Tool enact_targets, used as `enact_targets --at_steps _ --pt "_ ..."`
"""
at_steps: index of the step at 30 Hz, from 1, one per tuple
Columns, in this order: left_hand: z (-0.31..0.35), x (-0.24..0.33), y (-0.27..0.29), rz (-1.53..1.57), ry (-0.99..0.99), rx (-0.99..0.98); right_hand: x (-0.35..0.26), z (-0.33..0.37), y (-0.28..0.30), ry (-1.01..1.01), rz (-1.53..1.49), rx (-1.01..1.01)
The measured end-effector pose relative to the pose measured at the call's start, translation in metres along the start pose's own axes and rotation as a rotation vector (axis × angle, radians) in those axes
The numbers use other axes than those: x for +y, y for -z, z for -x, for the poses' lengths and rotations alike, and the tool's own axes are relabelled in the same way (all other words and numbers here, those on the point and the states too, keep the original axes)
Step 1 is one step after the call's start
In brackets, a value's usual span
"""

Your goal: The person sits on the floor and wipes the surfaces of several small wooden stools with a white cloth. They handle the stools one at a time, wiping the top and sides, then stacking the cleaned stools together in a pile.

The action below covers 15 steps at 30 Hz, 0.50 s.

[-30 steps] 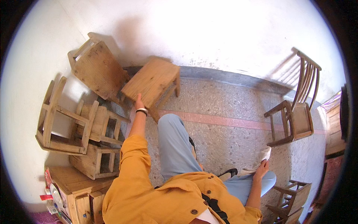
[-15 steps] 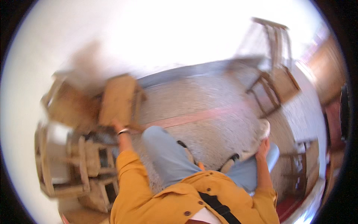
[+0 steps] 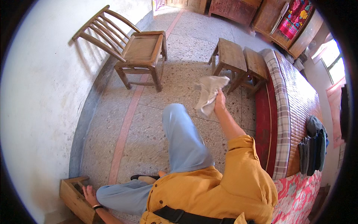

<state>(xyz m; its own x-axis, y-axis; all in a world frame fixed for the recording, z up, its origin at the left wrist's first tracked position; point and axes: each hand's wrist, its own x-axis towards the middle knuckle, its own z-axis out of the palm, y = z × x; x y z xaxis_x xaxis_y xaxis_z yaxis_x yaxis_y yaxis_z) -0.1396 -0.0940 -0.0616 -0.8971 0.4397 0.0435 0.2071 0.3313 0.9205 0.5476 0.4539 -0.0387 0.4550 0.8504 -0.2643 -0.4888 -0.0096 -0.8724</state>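
Note:
A pale beige cloth (image 3: 209,93) hangs crumpled from my right hand (image 3: 220,100), which is closed round its edge. That arm reaches forward over the floor, close to two wooden stools. At the lower left, my left hand (image 3: 89,195) rests against a small wooden stool (image 3: 76,203), with its fingers apart. The stool lies close to the wall, beside my bent knee, and part of it is cut off by the edge of the view. Ahead stands a wooden chair (image 3: 143,46) with a slatted back, its back toward the white wall.
Two wooden stools (image 3: 232,56) stand side by side against a bed (image 3: 283,112) on the right. Folded dark clothes (image 3: 312,149) lie on the bed's mat. Wooden cabinets (image 3: 235,11) line the far side. A pink stripe (image 3: 126,127) crosses the speckled floor.
My view has swung to the right. The cloth and my right hand have moved from beside my knee to out in front. My left hand stays near the small stool.

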Motion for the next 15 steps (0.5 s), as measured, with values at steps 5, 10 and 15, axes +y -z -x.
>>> enact_targets --at_steps 5,10,15 --pt "0.007 0.065 -0.041 0.042 0.369 -0.39 0.004 -0.093 0.052 -0.06 0.083 0.41" --pt "-0.016 0.051 -0.041 0.005 0.46 -0.449 -0.013 -0.172 0.05 -0.023 -0.118 0.532" --pt "0.009 0.036 -0.002 0.187 0.641 -0.367 -0.009 -0.227 -0.012 -0.133 -0.109 0.418"
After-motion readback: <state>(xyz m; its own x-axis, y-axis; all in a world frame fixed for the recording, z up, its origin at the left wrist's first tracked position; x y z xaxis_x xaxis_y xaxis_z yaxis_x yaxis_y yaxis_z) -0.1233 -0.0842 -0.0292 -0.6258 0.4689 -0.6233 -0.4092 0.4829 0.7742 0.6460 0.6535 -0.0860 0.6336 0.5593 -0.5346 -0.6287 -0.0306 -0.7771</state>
